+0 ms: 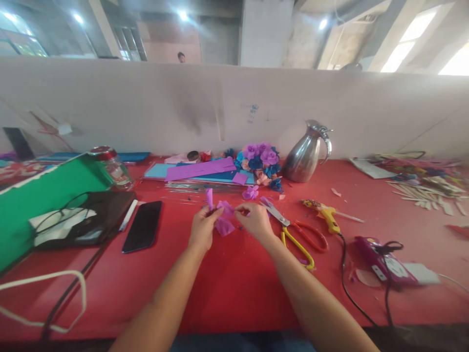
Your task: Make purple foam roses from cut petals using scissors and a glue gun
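Over the red table, my left hand (205,224) pinches a purple crepe paper strip (224,226), one rolled end standing up above the fingers. My right hand (254,219) is closed at the strip's right side, thumb and fingertips together on its edge. Right beside that hand lie scissors (289,230) with one red and one yellow handle, blades pointing up-left. Just beyond the hands sits a single purple paper flower (250,192). Behind it is a cluster of purple, blue and pink paper flowers (262,159).
Purple paper sheets (201,169) lie behind the hands. A steel jug (306,151) stands behind right. A yellow glue gun (328,215) and a purple box (384,259) with cables lie right. Left are a phone (142,226), a brown pouch (106,215) and a lidded jar (113,168).
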Tool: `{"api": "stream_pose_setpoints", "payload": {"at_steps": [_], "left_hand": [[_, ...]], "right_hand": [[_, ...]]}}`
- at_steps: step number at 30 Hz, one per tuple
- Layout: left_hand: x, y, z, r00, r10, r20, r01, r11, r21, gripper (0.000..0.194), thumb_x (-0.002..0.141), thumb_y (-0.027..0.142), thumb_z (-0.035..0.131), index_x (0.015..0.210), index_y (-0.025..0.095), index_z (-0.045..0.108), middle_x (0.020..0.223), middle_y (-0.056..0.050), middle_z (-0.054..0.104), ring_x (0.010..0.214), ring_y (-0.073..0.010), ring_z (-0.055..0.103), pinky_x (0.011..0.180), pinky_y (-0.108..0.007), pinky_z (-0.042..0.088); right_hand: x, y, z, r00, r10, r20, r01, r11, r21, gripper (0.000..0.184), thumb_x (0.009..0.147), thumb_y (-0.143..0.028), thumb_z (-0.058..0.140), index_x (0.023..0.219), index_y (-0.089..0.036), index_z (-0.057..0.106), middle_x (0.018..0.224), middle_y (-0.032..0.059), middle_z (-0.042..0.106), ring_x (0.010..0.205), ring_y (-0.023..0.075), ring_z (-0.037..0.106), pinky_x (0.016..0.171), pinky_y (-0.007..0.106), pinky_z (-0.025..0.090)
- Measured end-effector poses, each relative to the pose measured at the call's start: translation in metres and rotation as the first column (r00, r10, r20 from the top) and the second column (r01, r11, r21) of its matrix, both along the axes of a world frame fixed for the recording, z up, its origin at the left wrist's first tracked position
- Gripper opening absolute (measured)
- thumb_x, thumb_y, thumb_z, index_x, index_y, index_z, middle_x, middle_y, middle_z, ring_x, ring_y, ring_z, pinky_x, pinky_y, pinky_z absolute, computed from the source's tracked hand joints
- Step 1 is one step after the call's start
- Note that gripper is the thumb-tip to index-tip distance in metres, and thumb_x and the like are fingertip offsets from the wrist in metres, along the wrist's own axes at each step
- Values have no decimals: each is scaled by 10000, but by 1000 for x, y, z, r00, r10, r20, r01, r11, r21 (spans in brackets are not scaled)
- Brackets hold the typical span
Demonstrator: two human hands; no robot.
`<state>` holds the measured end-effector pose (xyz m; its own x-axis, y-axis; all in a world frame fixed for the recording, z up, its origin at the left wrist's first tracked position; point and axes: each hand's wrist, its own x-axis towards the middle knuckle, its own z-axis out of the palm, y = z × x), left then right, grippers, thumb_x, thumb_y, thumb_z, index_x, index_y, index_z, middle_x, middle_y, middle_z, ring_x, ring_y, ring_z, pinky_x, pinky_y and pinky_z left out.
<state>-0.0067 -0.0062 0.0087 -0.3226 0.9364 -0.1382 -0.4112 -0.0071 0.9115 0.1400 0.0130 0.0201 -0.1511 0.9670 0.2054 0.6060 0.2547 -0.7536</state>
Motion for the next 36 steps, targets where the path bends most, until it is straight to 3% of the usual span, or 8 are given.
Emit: {"api": "stream_pose_setpoints", "payload": {"at_steps": [6,10,13,24,28,31,33,36], "left_hand": [[-2,-2,3,999,-44,-4,44,999,27,322,470,284,847,698,148,665,576,46,550,459,-41,400,443,-191,285],[0,-2,3,997,-81,-3,81,996,24,296,479,276,845,675,147,664,571,44,559,477,-50,434,467,-191,324],[1,-3,2,997,-78,-11,78,997,12,310,476,261,847,714,144,687,603,29,594,507,-68,486,488,-197,359],[-2,-1,3,977,-125,-174,118,992,-49,404,412,345,858,712,124,702,601,-7,635,525,-103,526,510,-220,376],[-2,-4,8,931,-235,-281,210,971,-116,351,461,361,827,693,135,692,477,42,527,433,-68,394,447,-213,283],[0,-5,9,884,-295,-363,252,954,-163,308,498,379,795,662,146,679,447,50,486,413,-64,351,435,-216,242],[1,-5,7,854,-338,-396,289,940,-179,287,504,375,784,647,154,671,486,35,522,436,-75,393,448,-220,263],[2,-6,4,799,-405,-443,354,914,-198,263,496,359,781,626,166,660,536,18,565,498,-106,469,493,-233,322]], "right_hand": [[9,10,-4,987,-159,37,156,985,78,303,760,-240,585,1047,-202,675,1067,75,689,949,214,613,838,310,450],[1,12,-11,946,78,-314,-121,985,-120,263,813,-351,530,941,-169,671,858,47,710,777,173,642,710,272,485],[-3,12,-16,902,111,-416,-191,969,-155,168,747,-296,584,828,-167,654,726,6,686,670,149,630,622,237,470],[12,12,4,986,51,-156,-62,996,-70,91,747,-204,605,760,-200,695,679,-25,696,630,121,619,565,194,422],[72,18,15,972,-214,92,215,977,1,132,793,-203,557,839,-205,681,830,11,715,783,155,637,697,236,441],[135,13,12,730,-594,338,619,784,40,213,781,-186,554,973,-133,629,1069,164,648,1034,270,563,855,365,398],[170,9,3,661,-659,360,703,711,10,275,787,-209,533,1014,-62,583,1128,285,572,1075,355,519,830,455,388],[199,7,-11,676,-651,346,707,705,-55,285,711,-178,598,971,-66,559,948,246,614,950,342,576,731,413,419]]}}
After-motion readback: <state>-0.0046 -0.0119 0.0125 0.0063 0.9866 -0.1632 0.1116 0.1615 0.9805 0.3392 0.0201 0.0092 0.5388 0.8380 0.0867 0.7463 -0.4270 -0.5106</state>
